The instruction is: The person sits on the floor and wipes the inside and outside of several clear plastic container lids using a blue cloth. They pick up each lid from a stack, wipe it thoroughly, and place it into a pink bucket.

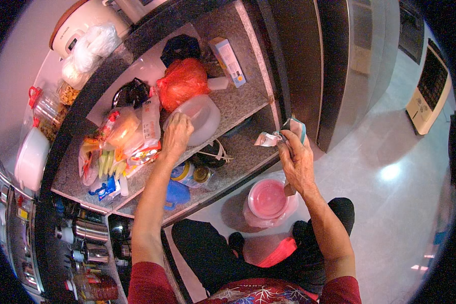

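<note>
1. Pinched between thumb and fingers of the right hand [298, 164] is a small crumpled plastic packet with teal edge [296, 128]; it is in the air, to the right of the grey speckled stone shelf [238, 109].
2. Left hand [178, 133] has its fingers curled at the left side of a round translucent white plastic bowl [202, 121]; I cannot tell if they grip its rim.
3. This bowl is on the shelf, just near of a knotted red plastic bag [182, 83].
4. To the left of the left hand lie clear plastic bags with food [122, 134].
5. Farther, at the right, there is a narrow blue-and-white cardboard box [229, 62].
6. On the lower level, nearer, is a jar with gold-coloured lid [202, 174].
7. On the floor, near the person's feet, stands a round pink plastic tub [268, 198].
</note>
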{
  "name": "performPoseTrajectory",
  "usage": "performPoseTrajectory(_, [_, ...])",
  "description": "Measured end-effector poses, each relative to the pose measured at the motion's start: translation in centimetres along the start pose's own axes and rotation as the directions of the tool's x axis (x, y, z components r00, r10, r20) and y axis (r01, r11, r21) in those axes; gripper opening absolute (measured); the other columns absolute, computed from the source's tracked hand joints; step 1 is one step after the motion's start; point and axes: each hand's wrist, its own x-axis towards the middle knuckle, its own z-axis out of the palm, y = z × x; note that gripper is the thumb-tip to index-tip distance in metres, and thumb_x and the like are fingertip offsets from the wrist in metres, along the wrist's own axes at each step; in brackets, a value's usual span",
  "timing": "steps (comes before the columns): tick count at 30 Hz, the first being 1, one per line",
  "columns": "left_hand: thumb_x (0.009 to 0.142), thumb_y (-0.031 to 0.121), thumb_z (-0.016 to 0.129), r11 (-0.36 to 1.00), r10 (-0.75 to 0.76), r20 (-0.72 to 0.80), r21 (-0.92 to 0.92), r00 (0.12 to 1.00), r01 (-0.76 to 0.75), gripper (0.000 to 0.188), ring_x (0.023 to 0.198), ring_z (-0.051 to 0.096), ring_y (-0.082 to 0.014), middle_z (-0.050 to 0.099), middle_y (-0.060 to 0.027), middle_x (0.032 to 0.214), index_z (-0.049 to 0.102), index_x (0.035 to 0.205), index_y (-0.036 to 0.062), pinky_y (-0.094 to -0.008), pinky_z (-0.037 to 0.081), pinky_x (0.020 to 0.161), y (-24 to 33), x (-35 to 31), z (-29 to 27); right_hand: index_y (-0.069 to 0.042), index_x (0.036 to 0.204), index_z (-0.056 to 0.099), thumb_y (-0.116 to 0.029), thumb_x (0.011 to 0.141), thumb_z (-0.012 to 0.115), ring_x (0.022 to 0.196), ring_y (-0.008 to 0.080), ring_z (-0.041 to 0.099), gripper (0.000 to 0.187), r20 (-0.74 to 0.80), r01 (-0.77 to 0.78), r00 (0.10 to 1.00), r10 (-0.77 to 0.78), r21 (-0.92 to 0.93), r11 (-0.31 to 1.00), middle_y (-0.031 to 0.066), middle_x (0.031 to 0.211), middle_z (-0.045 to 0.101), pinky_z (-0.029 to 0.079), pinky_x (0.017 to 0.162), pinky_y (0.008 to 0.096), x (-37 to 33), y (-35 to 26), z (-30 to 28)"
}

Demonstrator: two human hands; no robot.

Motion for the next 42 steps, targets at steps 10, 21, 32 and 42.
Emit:
performPoseTrajectory(10, [0.083, 0.014, 0.063, 0.98, 0.086, -0.225, 0.196, 0.971, -0.041, 0.019, 0.092, 0.054, -0.0348, 0.055, -0.0163, 0.094, 0.051, 0.092, 0.0032, -0.0441, 0.047, 0.078, 0.8, -0.2, -1.5, -0.005, 0.115, 0.057, -0.009, 0.085, 0.059, 0.103, 0.041, 0.052, 0.03, -0.007, 0.037, 0.999, -0.037, 0.023, 0.999, 0.0239, 0.111, 0.052, 0.044, 0.088, 0.0454, 0.2, -0.3, 0.6])
performPoseTrajectory(21, [0.082, 0.015, 0.072, 0.558, -0.314, 0.07, -0.793, 0.947, 0.244, 0.025, 0.078, 0.054, -0.0145, 0.058, -0.0036, 0.091, 0.058, 0.098, 0.0016, -0.03, 0.045, 0.067, 15.4, -6.5, -6.0, -0.006, 0.117, 0.059, 0.001, 0.069, 0.064, 0.108, 0.0374, 0.049, 0.049, -0.104, 0.485, 0.87, -0.482, 0.003, 0.875, 0.0226, 0.119, 0.053, 0.04, 0.09, 0.0479, -1.5, -4.9, 1.8])
performPoseTrajectory(32, [0.087, 0.002, 0.066, 0.187, -0.125, 0.144, -0.968, 0.982, 0.166, 0.021, 0.096, 0.06, -0.0109, 0.062, -0.0129, 0.116, 0.048, 0.097, 0.0045, -0.0266, 0.052, 0.078, 16.3, -10.1, -1.1, -0.004, 0.113, 0.057, -0.017, 0.084, 0.057, 0.118, 0.0355, 0.048, 0.031, -0.093, 0.245, 0.965, -0.244, 0.004, 0.969, 0.0178, 0.125, 0.053, 0.033, 0.098, 0.0422, 0.8, -4.0, 3.0])
performPoseTrajectory(42, [0.086, 0.005, 0.066, 0.308, -0.09, 0.161, -0.934, 0.983, 0.181, 0.042, 0.112, 0.053, -0.0203, 0.052, -0.0104, 0.122, 0.045, 0.122, 0.008, -0.0323, 0.046, 0.092, 15.2, -12.4, 1.7, -0.015, 0.107, 0.064, -0.027, 0.074, 0.063, 0.106, 0.0271, 0.054, 0.035, 0.097, 0.523, 0.852, -0.514, -0.119, 0.844, 0.0075, 0.127, 0.055, 0.028, 0.087, 0.045, -0.9, -4.8, 4.3])
